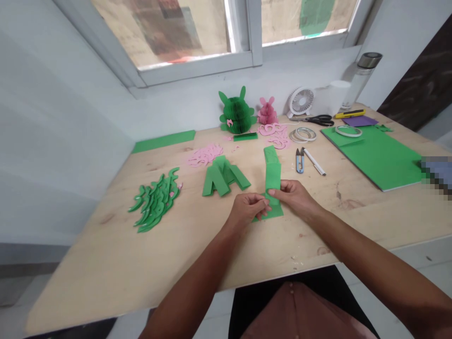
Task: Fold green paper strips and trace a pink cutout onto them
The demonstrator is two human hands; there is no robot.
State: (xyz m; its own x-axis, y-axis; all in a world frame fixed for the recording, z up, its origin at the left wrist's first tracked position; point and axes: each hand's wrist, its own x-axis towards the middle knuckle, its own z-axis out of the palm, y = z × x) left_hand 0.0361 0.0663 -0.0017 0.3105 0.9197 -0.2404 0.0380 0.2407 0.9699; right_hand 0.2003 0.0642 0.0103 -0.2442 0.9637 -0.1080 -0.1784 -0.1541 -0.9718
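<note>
- Far left: leaf cut-outs (155, 200) piled, folded green stack (225, 178) beside them; prob. parked clear of work area.
- left hand (248, 207) pinches the near end of the green paper strip (272, 175), which lies at table centre w/ its far part raised.
- right hand (295, 197): fingers grip the strip's edge, likely steadying a fold.
- snips (300, 161) lie just right, within reach.

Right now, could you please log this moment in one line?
left hand: pinches green paper strip; right hand: holds same strip; on: wooden table

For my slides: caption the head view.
Left hand and right hand pinch a green paper strip on a wooden table.
</note>
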